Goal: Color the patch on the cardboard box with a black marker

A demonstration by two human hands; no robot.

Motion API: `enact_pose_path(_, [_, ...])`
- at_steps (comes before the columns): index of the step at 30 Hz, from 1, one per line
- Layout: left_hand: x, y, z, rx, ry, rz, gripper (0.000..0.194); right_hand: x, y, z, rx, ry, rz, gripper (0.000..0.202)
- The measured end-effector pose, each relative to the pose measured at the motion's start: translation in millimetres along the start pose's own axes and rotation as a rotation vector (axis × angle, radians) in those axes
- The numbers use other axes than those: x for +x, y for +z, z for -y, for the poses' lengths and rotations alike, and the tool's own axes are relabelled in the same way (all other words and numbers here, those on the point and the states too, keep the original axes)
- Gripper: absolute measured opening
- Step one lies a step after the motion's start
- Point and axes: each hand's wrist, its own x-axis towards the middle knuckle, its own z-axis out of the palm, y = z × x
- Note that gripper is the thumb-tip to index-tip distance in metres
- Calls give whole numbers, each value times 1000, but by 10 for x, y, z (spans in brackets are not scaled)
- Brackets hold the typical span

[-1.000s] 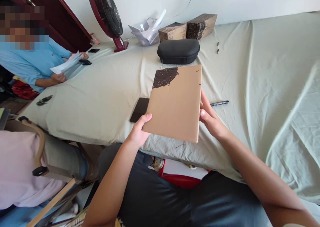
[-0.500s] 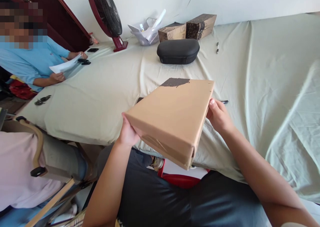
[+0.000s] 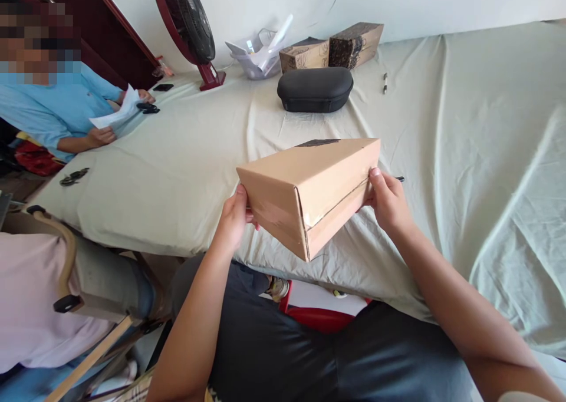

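Note:
A brown cardboard box (image 3: pixel 305 172) is held up over the near edge of the cloth-covered table, tilted with one corner toward me. Dark scribbled marking shows on the far part of its top. My left hand (image 3: pixel 234 216) grips its left side, thumb at the upper edge and fingers partly hidden behind and under it. My right hand (image 3: pixel 389 201) grips the right side, thumb on the side face, its other fingers mostly hidden. The end of a black pen (image 3: pixel 400 179) shows just beyond my right hand on the cloth.
A black oval case (image 3: pixel 315 91) lies behind the box. Farther back stand two cardboard boxes (image 3: pixel 357 42), a plastic basket (image 3: pixel 256 66) with papers and a fan (image 3: pixel 190 30). At left, a person in blue (image 3: pixel 53 113) holds papers. A chair (image 3: pixel 66 254) is beside me.
The box has tipped, so its near corner is higher and its side faces show more. My left hand has moved up and slightly right with it. The person's papers have shifted.

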Motion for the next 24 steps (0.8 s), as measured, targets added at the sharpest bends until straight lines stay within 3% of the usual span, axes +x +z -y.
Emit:
enact_pose_path(9, [8,17,13,4,-5,19,78,-38,13,46,-33,-36,-20,58])
enact_pose_path(15, [-65,-71,-54,-281,-199,258,103,-77,70,127,-13,-145,-47,50])
enact_pose_path(17, [-107,-76,-78,-296,-240,303,95,-87,99,140,-7,-168,-44,58])
enact_pose_path(20, [-142,-25,-43,-228,-225,380,79,-108,119,111,46,-132,82,74])
enact_pose_path(24, [-131,61,95,-192,-44,443,99,-168,99,56,104,-62,312,96])
